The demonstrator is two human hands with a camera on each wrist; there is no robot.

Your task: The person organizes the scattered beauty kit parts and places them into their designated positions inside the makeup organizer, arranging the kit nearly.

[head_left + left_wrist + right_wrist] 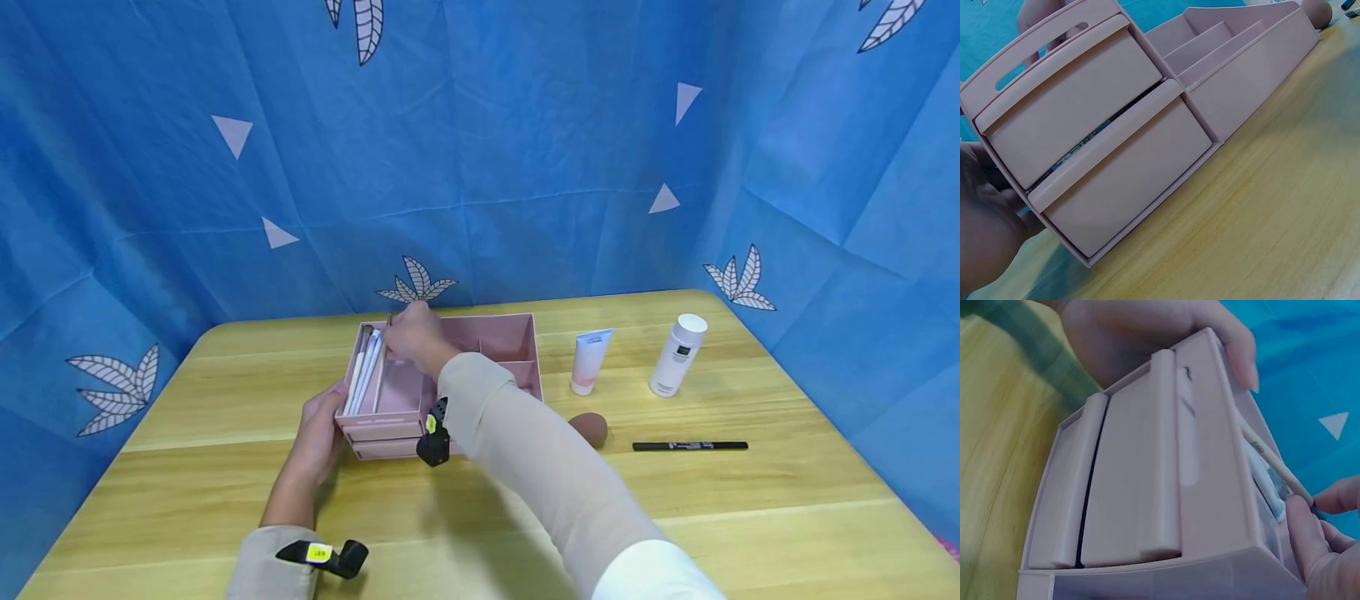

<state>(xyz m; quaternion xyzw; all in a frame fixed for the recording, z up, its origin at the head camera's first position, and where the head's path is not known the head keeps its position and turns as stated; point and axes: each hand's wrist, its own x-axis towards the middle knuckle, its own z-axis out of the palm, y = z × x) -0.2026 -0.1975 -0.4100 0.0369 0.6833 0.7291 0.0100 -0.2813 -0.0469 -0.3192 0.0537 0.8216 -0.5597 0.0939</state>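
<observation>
A pink desk organizer (pixel 510 337) with two drawers (pixel 1079 106) at its left front stands on the table. My left hand (pixel 318 433) grips the organizer's left side, its thumb (pixel 1244 362) over the top rim. In the left compartment, several makeup brushes (pixel 363 371) lean with pale handles. My right hand (pixel 412 333) is over this compartment's back, pinching one slim makeup brush (pixel 1272 456) with a cream handle. That brush slants inside the compartment, its far end between thumb and fingers. The right forearm hides part of the organizer's middle in the head view.
Right of the organizer stand a pale pink and blue tube (pixel 589 363) and a white bottle (pixel 677 356). A black pencil-shaped stick (pixel 690 447) lies in front of them. A brown rounded thing (pixel 590 429) sits beside my right sleeve. Blue cloth (pixel 525 167) hangs behind the table.
</observation>
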